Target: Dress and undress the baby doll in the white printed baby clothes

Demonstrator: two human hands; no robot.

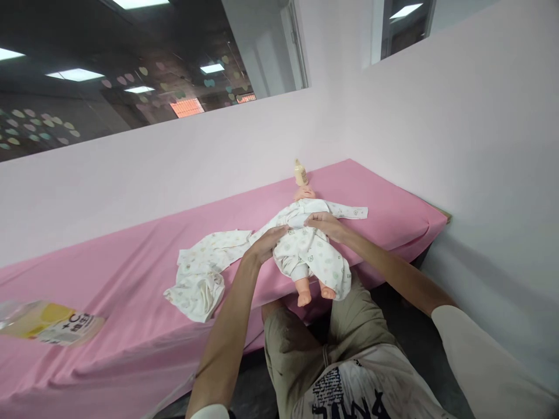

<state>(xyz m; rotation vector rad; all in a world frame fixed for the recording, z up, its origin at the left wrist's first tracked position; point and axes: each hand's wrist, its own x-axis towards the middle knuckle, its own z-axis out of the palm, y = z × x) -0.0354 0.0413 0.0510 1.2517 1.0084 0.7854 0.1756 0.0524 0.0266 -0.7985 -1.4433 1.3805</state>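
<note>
A baby doll (304, 194) lies on its back on the pink-covered table, head toward the wall and feet toward me. It wears a white printed baby top (350, 210) with one sleeve stretched out to the right. White printed baby pants (301, 247) cover its lower body; one bare foot (303, 292) pokes out of a cuff and the other shows beside the loose leg. At the waist, my left hand (267, 243) is closed on the left side of the pants. My right hand (326, 226) pinches the waistband on the right. Fingertips are partly hidden in cloth.
Another white printed garment (201, 270) lies crumpled left of the doll. A small cream bottle (300, 173) stands behind its head. A large clear bottle with a yellow label (52, 322) lies at the far left. White walls (480, 145) border the pink table (144, 262).
</note>
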